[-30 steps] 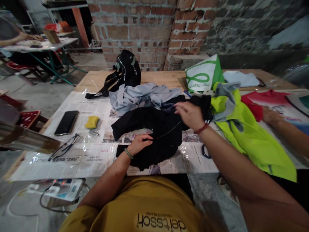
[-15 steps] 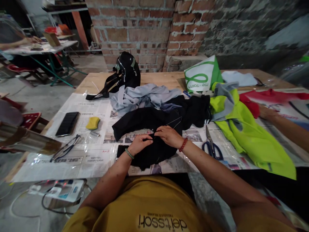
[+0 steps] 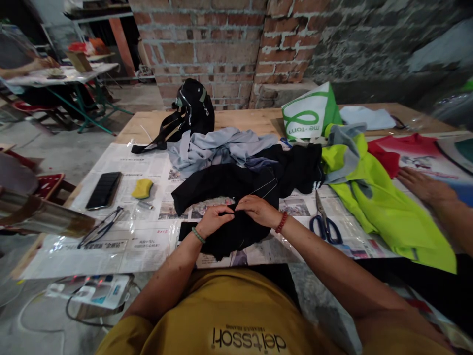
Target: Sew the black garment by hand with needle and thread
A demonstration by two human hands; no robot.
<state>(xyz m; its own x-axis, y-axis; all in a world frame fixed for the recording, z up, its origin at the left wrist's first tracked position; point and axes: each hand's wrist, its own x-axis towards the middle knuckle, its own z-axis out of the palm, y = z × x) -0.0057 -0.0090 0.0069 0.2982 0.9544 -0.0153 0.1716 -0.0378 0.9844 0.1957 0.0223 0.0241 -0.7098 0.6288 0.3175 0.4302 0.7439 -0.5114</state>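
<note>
A black garment (image 3: 221, 182) lies crumpled on the newspaper in front of me. My left hand (image 3: 216, 219), with a green bead bracelet, pinches a fold of it between thumb and fingers. Close beside, my right hand (image 3: 260, 209), wearing a red bead bracelet, has its fingertips pressed together at the same fold; what they grip is too small to make out. A pale thread (image 3: 269, 186) loops over the black cloth just beyond the right hand. Scissors (image 3: 325, 224) with dark blue handles rest to the right of that hand.
A phone (image 3: 104, 190), yellow sponge (image 3: 142, 188) and eyeglasses (image 3: 101, 228) lie left. Grey cloth (image 3: 221, 145), a black bag (image 3: 195, 106) and a white-green bag (image 3: 308, 113) sit behind. A neon jacket (image 3: 384, 197) lies right, beside another person's hand (image 3: 424, 187) at a red-white shirt (image 3: 421, 155).
My hands stay almost in place at the black fold, the right fingers shifting slightly. On the right, the other person's hand has moved nearer over the shirt, uncovering more of its print.
</note>
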